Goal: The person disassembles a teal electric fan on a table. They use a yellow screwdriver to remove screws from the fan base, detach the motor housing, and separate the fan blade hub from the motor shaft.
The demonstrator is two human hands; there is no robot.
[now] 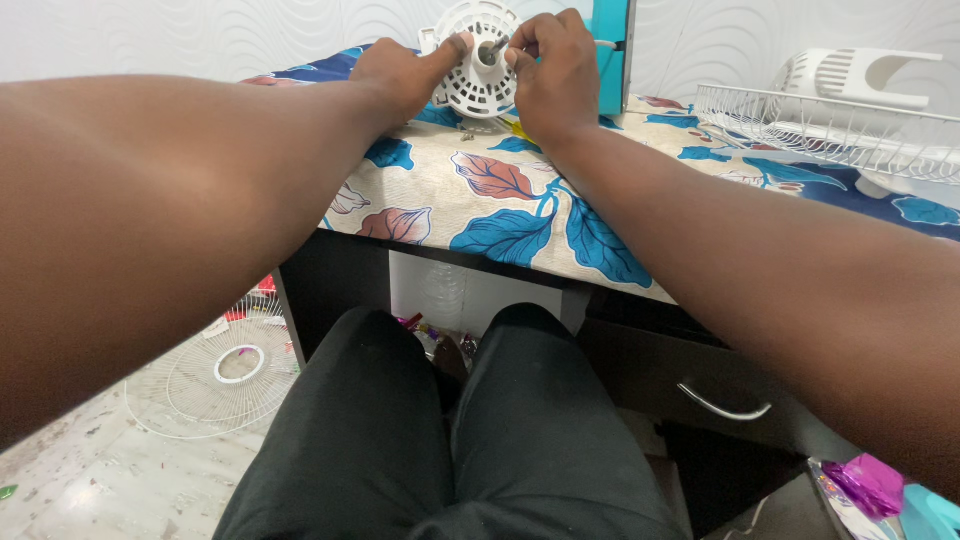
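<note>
A white round fan motor housing (482, 85) with slotted vents stands upright at the far side of the table, its metal shaft (491, 48) pointing toward me. My left hand (400, 75) grips the housing's left edge, thumb on its face. My right hand (553, 70) pinches at the shaft with thumb and fingers. A small screw (466, 135) lies on the cloth just below the housing.
The table (500, 215) has a floral blue and beige cloth. A white wire fan guard (830, 125) and a white plastic fan part (860, 75) lie at the right. A teal upright piece (612, 50) stands behind my right hand. Another wire guard (215, 375) lies on the floor, left. A drawer handle (725, 405) sits under the table.
</note>
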